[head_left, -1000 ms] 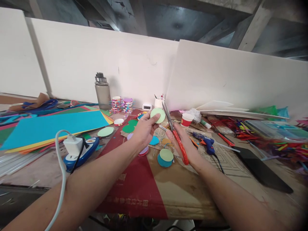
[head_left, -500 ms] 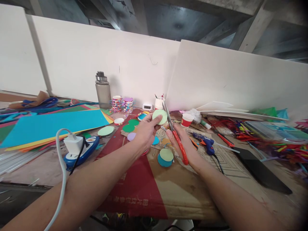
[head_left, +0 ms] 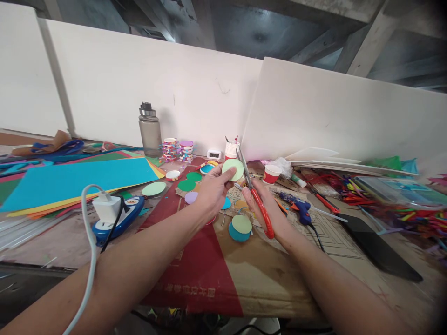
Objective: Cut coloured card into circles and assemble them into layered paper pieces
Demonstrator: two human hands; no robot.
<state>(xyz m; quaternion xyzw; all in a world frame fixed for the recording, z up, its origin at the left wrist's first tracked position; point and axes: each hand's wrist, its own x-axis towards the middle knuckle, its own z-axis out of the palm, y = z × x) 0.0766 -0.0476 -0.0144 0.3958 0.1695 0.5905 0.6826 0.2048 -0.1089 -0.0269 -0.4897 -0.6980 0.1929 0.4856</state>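
Observation:
My left hand (head_left: 211,190) pinches a pale green paper disc (head_left: 233,169) by its lower edge and holds it upright above the table. My right hand (head_left: 267,209) grips red-handled scissors (head_left: 256,200); their metal blades point up and lie against the disc's right edge. Below the hands, more cut discs rest on the cardboard: a green one on a blue one (head_left: 240,227), dark green ones (head_left: 188,183), a pale green one (head_left: 153,188) and a lilac one (head_left: 191,197).
Coloured paper sheets (head_left: 70,179) are stacked at left. A white charger on a blue power strip (head_left: 117,213) trails a cable past my left arm. A grey bottle (head_left: 149,130), tape rolls (head_left: 177,150), a paper cup (head_left: 271,173), a blue glue gun (head_left: 301,208) and a black slab (head_left: 379,246) surround the work.
The disc and both hands have shifted slightly to the right together. The scissors stay against the disc's right edge.

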